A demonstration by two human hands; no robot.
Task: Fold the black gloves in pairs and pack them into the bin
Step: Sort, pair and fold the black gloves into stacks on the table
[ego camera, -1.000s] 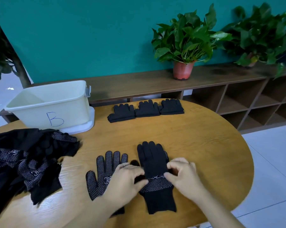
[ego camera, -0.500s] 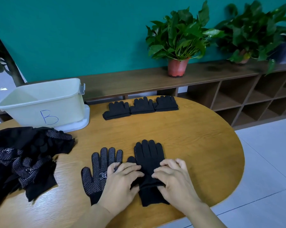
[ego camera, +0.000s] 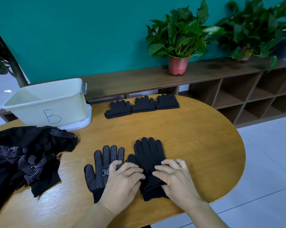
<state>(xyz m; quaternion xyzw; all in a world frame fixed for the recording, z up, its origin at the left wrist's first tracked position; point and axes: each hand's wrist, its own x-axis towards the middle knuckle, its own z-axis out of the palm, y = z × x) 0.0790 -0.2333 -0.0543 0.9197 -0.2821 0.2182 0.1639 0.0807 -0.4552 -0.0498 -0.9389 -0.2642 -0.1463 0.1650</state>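
From the head view, both hands work near the table's (ego camera: 196, 145) near edge, where two black gloves lie side by side with their fingers pointing toward the far edge. These are a dotted glove (ego camera: 102, 167), grip side up, and just to its right a plain glove (ego camera: 148, 158), back side up. The left hand (ego camera: 122, 180) and right hand (ego camera: 175, 178) lie on the plain glove's lower palm and cuff. Their fingers are loosely bent and close together, pressing the cloth and clamped on nothing, and the left hand also overlaps the dotted glove's edge. The step appears to be smoothing this glove before pairing. To do it well, stroke from the cuff toward the fingertips so the wrinkles at the cuff flatten. Then lay one glove squarely on the other, matching cuffs and fingers, before folding. Three folded pairs (ego camera: 142, 105) sit in a row at the far edge. The bin (ego camera: 45, 104), marked B, stands at the far left corner, and a heap of loose gloves (ego camera: 23, 155) lies along the left edge.
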